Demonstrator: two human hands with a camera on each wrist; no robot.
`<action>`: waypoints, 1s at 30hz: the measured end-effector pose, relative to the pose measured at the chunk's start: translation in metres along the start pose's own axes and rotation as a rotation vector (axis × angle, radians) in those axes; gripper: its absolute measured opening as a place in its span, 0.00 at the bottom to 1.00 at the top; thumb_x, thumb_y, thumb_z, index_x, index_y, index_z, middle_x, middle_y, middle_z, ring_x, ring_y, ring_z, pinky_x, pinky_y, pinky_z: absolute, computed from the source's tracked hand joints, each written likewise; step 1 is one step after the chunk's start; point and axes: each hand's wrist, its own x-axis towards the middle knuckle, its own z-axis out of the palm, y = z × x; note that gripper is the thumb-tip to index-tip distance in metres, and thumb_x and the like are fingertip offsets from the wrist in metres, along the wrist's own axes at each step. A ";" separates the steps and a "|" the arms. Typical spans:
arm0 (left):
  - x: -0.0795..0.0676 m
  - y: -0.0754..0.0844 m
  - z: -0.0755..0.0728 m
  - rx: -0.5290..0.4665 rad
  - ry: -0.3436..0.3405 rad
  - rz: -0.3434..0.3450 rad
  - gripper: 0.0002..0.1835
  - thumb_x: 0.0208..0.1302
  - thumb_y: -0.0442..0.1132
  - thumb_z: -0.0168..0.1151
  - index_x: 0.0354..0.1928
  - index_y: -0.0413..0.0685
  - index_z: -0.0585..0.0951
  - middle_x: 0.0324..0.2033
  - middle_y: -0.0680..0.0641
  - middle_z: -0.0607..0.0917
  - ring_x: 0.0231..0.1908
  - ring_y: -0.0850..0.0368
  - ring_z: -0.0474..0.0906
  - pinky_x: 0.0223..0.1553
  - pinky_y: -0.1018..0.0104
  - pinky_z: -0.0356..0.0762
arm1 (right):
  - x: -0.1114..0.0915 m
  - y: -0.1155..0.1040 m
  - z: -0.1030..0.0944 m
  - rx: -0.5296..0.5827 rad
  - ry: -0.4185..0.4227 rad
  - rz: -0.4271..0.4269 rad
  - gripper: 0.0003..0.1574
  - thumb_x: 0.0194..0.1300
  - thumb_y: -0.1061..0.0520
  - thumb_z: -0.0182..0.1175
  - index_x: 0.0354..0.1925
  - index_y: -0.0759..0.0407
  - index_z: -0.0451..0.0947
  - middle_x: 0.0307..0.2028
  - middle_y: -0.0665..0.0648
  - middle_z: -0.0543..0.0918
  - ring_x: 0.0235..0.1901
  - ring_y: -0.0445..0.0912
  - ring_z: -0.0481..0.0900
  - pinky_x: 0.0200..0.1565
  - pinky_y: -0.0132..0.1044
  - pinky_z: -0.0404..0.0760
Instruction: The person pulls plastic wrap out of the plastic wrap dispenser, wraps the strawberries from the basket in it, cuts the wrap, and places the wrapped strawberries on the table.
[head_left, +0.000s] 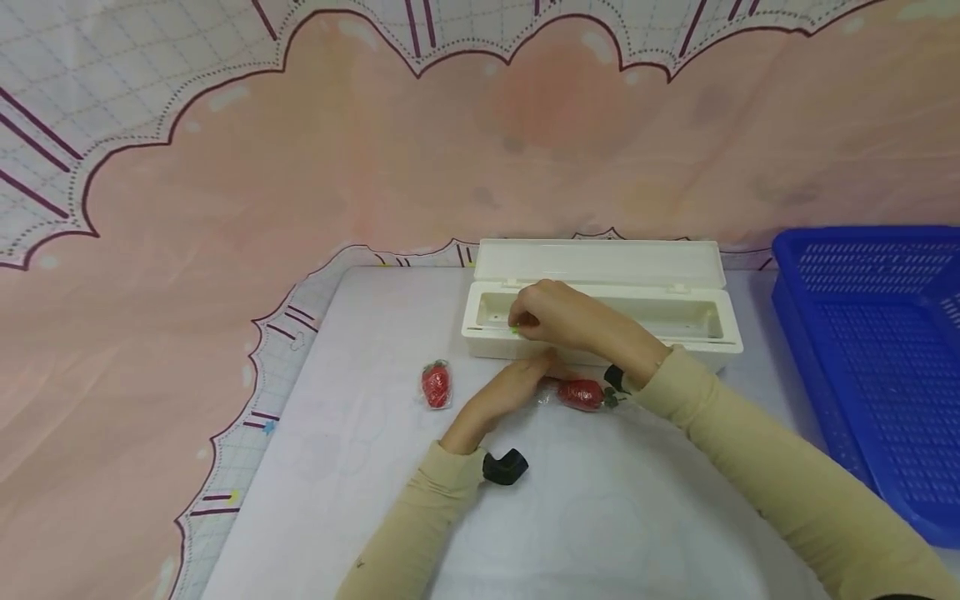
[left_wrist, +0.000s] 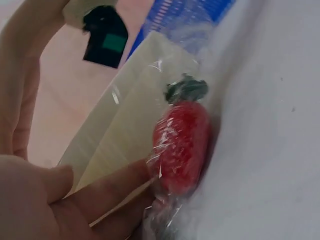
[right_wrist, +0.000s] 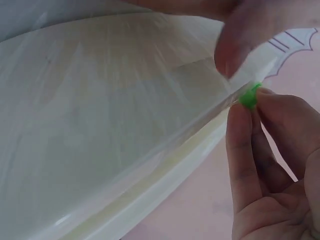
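A long white box (head_left: 600, 350) stands with its lid (head_left: 600, 262) raised at the back. At the left end of its front rim, my right hand (head_left: 558, 312) pinches a small bright green piece (right_wrist: 250, 96) between thumb and fingers. My left hand (head_left: 517, 387) lies low in front of the box, fingers extended. In the left wrist view, its fingertips touch the clear wrapper of a red strawberry (left_wrist: 181, 145) with a green leafy top. That wrapped strawberry lies by the box's front wall. Shiny streaks run across the box in the right wrist view.
A second wrapped strawberry (head_left: 437, 385) lies on the white tabletop (head_left: 360, 500), left of the left hand. At the right stands a blue perforated basket (head_left: 885, 375). Patterned pink cloth (head_left: 450, 150) hangs behind the table. Black straps (head_left: 506, 467) show at both wrists.
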 end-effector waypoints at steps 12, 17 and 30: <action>-0.006 -0.012 -0.004 -0.216 -0.019 0.074 0.48 0.77 0.61 0.10 0.59 0.37 0.79 0.56 0.41 0.84 0.57 0.49 0.80 0.67 0.57 0.66 | -0.002 0.002 0.003 0.037 0.030 -0.004 0.07 0.63 0.68 0.64 0.37 0.63 0.88 0.31 0.54 0.86 0.30 0.43 0.78 0.38 0.35 0.80; -0.009 -0.012 -0.005 -0.238 0.073 0.031 0.53 0.74 0.65 0.07 0.55 0.41 0.83 0.50 0.43 0.87 0.51 0.51 0.84 0.53 0.62 0.70 | 0.000 0.003 0.006 0.044 0.051 -0.033 0.08 0.64 0.69 0.62 0.38 0.64 0.87 0.32 0.55 0.87 0.29 0.42 0.78 0.37 0.34 0.81; -0.006 -0.005 0.002 -0.254 0.133 -0.009 0.51 0.75 0.64 0.10 0.52 0.38 0.84 0.46 0.41 0.88 0.49 0.49 0.85 0.38 0.68 0.65 | -0.010 -0.002 0.006 -0.139 0.056 -0.019 0.08 0.64 0.69 0.61 0.39 0.65 0.86 0.36 0.58 0.87 0.39 0.49 0.83 0.47 0.42 0.82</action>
